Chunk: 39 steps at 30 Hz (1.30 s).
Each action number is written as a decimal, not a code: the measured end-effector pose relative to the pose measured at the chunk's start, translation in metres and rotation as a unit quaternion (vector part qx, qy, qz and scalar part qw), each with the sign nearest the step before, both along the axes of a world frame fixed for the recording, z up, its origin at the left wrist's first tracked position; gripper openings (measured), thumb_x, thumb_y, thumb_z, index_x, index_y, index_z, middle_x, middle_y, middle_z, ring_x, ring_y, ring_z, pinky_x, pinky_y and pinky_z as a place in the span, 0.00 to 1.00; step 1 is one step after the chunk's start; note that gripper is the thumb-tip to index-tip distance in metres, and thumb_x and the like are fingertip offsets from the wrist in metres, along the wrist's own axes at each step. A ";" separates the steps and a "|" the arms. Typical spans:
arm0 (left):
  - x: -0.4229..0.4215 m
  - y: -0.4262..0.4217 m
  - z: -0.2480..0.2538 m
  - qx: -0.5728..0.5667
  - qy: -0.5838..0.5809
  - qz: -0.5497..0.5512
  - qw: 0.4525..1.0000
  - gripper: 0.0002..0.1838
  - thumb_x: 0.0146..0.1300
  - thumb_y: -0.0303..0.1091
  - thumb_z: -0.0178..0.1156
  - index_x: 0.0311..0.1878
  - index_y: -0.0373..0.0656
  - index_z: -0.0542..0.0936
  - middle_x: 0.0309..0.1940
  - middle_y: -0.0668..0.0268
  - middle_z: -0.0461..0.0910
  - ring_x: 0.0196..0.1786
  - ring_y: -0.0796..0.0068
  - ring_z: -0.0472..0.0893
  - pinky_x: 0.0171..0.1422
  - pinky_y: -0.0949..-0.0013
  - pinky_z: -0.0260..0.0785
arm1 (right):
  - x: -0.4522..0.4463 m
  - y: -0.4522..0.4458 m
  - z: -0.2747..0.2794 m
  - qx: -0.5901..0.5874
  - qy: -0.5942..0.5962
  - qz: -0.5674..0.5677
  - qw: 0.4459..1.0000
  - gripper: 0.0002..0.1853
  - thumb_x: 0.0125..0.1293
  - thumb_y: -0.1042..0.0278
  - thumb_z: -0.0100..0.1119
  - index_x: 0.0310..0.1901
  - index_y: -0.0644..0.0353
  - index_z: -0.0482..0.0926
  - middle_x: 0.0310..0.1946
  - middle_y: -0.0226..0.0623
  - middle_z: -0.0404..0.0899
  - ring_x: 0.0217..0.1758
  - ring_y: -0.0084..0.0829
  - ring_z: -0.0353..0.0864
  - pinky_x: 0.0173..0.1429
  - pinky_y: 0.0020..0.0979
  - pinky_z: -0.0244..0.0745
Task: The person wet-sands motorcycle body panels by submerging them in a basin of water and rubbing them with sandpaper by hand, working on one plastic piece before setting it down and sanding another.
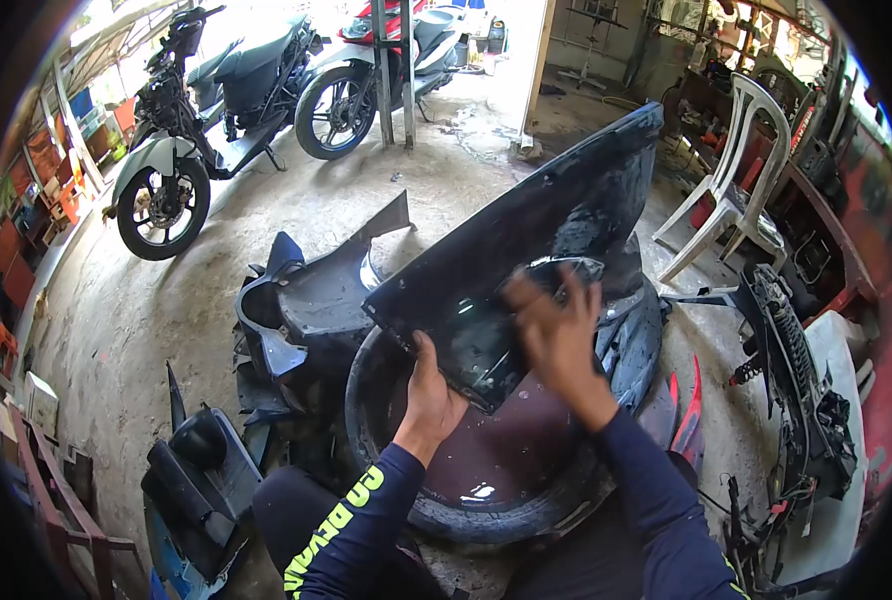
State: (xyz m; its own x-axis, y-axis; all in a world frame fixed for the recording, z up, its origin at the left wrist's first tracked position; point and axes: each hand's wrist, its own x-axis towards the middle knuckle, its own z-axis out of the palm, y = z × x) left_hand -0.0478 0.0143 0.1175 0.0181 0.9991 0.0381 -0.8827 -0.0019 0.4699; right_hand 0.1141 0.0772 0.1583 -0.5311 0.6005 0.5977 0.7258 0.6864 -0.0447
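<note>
My left hand (pixel 432 403) grips the lower edge of a black plastic panel (pixel 526 235), its thumb on the face towards me. The panel is tilted up, wet and shiny, with pale smears on its upper right. My right hand (pixel 561 335) is at the panel's face, its fingers smeared by motion; whether anything is under them cannot be made out. Below both hands stands a round black tub (pixel 366 415) with a thick, tyre-like rim, holding dark reddish water.
Dark plastic fairing parts (pixel 316 295) lie left of the tub, and a black body piece (pixel 201 465) nearer me. A stripped scooter (pixel 256 85), a red motorbike (pixel 341 110) and a white plastic chair (pixel 736 190) stand behind. A part with a coil spring (pixel 791 350) lies right.
</note>
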 end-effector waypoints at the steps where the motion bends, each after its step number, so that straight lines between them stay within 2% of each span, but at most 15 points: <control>1: 0.002 -0.003 -0.002 -0.004 -0.002 0.001 1.000 0.37 0.74 0.64 0.38 0.71 0.41 0.64 0.67 0.57 0.70 0.70 0.60 0.70 0.74 0.53 0.63 | 0.002 0.008 0.005 -0.006 0.032 -0.036 0.999 0.18 0.64 0.61 0.54 0.55 0.46 0.83 0.64 0.23 0.76 0.76 0.51 0.55 0.73 0.69 0.39; 2: 0.004 -0.005 -0.003 -0.014 -0.004 0.004 1.000 0.37 0.74 0.63 0.38 0.71 0.40 0.64 0.67 0.57 0.70 0.70 0.60 0.71 0.74 0.54 0.63 | 0.004 0.009 0.008 -0.011 0.065 -0.076 0.995 0.19 0.63 0.61 0.55 0.55 0.46 0.83 0.65 0.23 0.76 0.76 0.51 0.54 0.73 0.70 0.38; 6: 0.003 -0.006 0.002 -0.019 -0.013 0.007 1.000 0.36 0.75 0.62 0.37 0.71 0.39 0.64 0.68 0.58 0.70 0.69 0.61 0.71 0.73 0.54 0.64 | -0.012 -0.037 0.005 -0.050 0.006 0.057 0.997 0.18 0.64 0.62 0.55 0.54 0.46 0.83 0.64 0.22 0.77 0.77 0.51 0.54 0.72 0.71 0.40; 8: 0.004 -0.006 0.010 -0.024 -0.009 0.007 1.000 0.36 0.75 0.62 0.37 0.71 0.40 0.64 0.68 0.58 0.69 0.69 0.61 0.71 0.73 0.55 0.64 | 0.004 0.002 0.005 -0.041 0.034 -0.039 0.998 0.17 0.65 0.63 0.54 0.55 0.44 0.83 0.64 0.20 0.76 0.78 0.53 0.53 0.74 0.70 0.37; 11: 0.005 -0.003 -0.001 -0.028 -0.017 0.005 0.999 0.36 0.75 0.62 0.36 0.71 0.40 0.64 0.68 0.58 0.69 0.70 0.61 0.71 0.74 0.56 0.64 | -0.002 -0.009 0.011 -0.050 0.073 -0.070 0.994 0.17 0.69 0.65 0.50 0.56 0.44 0.82 0.65 0.21 0.76 0.77 0.53 0.53 0.73 0.70 0.38; 13: 0.000 -0.006 -0.003 -0.045 0.013 0.016 0.999 0.36 0.75 0.61 0.37 0.70 0.40 0.64 0.67 0.57 0.70 0.69 0.61 0.72 0.73 0.56 0.64 | -0.014 -0.052 0.003 -0.106 0.017 0.104 0.989 0.18 0.72 0.66 0.46 0.58 0.45 0.81 0.65 0.23 0.76 0.77 0.53 0.53 0.73 0.69 0.38; 17: 0.002 -0.007 -0.001 -0.030 -0.005 0.032 0.999 0.35 0.75 0.61 0.38 0.69 0.40 0.65 0.64 0.57 0.73 0.67 0.62 0.73 0.72 0.57 0.66 | 0.009 0.010 0.012 -0.093 0.055 -0.075 0.991 0.19 0.70 0.60 0.49 0.59 0.43 0.81 0.67 0.22 0.73 0.79 0.51 0.51 0.75 0.67 0.34; 18: 0.002 -0.007 -0.004 -0.041 -0.002 0.032 0.999 0.34 0.75 0.61 0.38 0.69 0.40 0.66 0.64 0.58 0.73 0.67 0.63 0.73 0.71 0.57 0.66 | 0.004 -0.003 0.008 -0.094 0.054 -0.075 0.991 0.19 0.70 0.60 0.49 0.59 0.43 0.81 0.67 0.22 0.73 0.79 0.51 0.51 0.75 0.67 0.34; 21: -0.003 -0.003 -0.004 -0.053 0.006 0.026 0.998 0.34 0.75 0.60 0.38 0.68 0.40 0.66 0.64 0.58 0.73 0.66 0.63 0.74 0.71 0.58 0.67 | -0.016 -0.053 -0.007 -0.096 0.003 0.109 0.989 0.18 0.69 0.61 0.48 0.58 0.44 0.81 0.65 0.24 0.76 0.78 0.53 0.52 0.74 0.68 0.35; 25: -0.006 -0.001 -0.004 -0.037 0.041 0.021 0.998 0.33 0.75 0.60 0.39 0.68 0.40 0.66 0.65 0.59 0.73 0.65 0.63 0.75 0.70 0.58 0.68 | 0.000 -0.005 0.017 -0.106 0.030 -0.073 0.991 0.21 0.66 0.61 0.50 0.60 0.41 0.81 0.69 0.21 0.72 0.80 0.49 0.49 0.76 0.65 0.30; 29: -0.009 0.005 -0.010 -0.045 0.029 0.018 0.998 0.33 0.75 0.59 0.41 0.68 0.39 0.66 0.65 0.58 0.72 0.65 0.63 0.75 0.69 0.57 0.69 | -0.018 -0.055 -0.013 -0.104 0.011 0.109 0.988 0.18 0.68 0.64 0.49 0.55 0.43 0.83 0.65 0.24 0.76 0.78 0.52 0.52 0.74 0.69 0.33; 30: -0.009 0.007 -0.013 -0.050 0.020 0.038 0.998 0.32 0.76 0.58 0.42 0.67 0.39 0.66 0.65 0.58 0.73 0.65 0.63 0.75 0.69 0.57 0.69 | -0.014 -0.040 -0.011 -0.104 0.013 0.109 0.989 0.18 0.68 0.64 0.49 0.55 0.43 0.83 0.65 0.24 0.76 0.78 0.52 0.52 0.74 0.69 0.33; 32: -0.009 0.005 -0.016 -0.063 0.012 0.058 0.996 0.31 0.76 0.56 0.42 0.67 0.38 0.66 0.65 0.58 0.73 0.65 0.63 0.76 0.69 0.57 0.69 | 0.001 0.000 -0.009 -0.028 0.005 -0.046 0.999 0.19 0.65 0.60 0.52 0.57 0.42 0.82 0.67 0.21 0.73 0.79 0.51 0.51 0.75 0.68 0.32; 37: -0.014 0.001 -0.003 -0.100 0.024 0.037 0.994 0.26 0.79 0.49 0.42 0.67 0.37 0.67 0.62 0.58 0.75 0.63 0.63 0.77 0.69 0.58 0.70 | -0.022 -0.056 -0.014 -0.102 0.026 0.119 0.987 0.18 0.65 0.65 0.51 0.55 0.44 0.83 0.63 0.25 0.77 0.77 0.51 0.55 0.74 0.67 0.37; 39: -0.014 0.009 -0.017 -0.081 0.014 0.042 0.996 0.26 0.78 0.49 0.43 0.66 0.38 0.67 0.62 0.58 0.75 0.63 0.63 0.77 0.69 0.57 0.70 | -0.012 -0.023 -0.015 -0.067 -0.002 0.040 0.997 0.19 0.64 0.63 0.52 0.56 0.44 0.82 0.64 0.24 0.76 0.77 0.50 0.55 0.75 0.66 0.37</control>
